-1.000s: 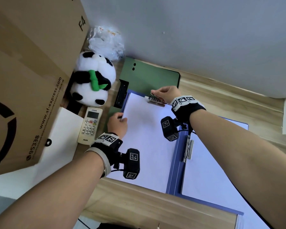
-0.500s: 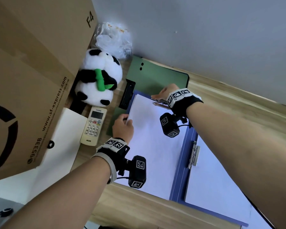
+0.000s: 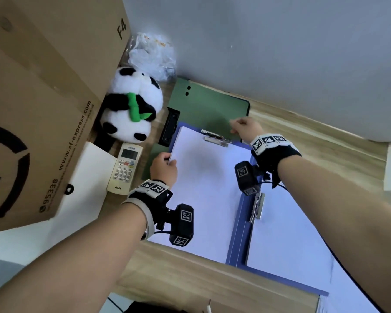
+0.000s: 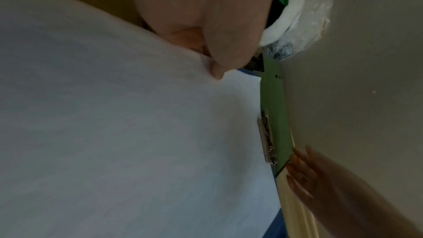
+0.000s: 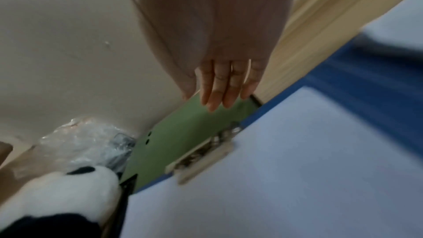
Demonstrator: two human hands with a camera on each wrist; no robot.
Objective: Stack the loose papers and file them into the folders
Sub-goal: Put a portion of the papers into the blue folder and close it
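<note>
Head view: left hand (image 3: 163,169) pinches the left edge of the paper stack (image 3: 203,184), thumb on top, fingers curled under. The stack lies in the open blue folder (image 3: 237,233) on the wooden counter (image 3: 181,279), its top edge under the metal clip (image 3: 216,138). Right hand (image 3: 245,128) sits past the clip over the green folder (image 3: 210,105); grip hard to read here. Panda toy (image 3: 131,109), remote (image 3: 125,169), cardboard box (image 3: 43,98) off to the left.

Left wrist view: thumb tip (image 4: 217,74) presses on the sheet, grip clamped on the paper edge.

Right wrist view: fingers (image 5: 219,86) straight and together, holding nothing, tips over the green folder, clear of the clip (image 5: 201,151).
</note>
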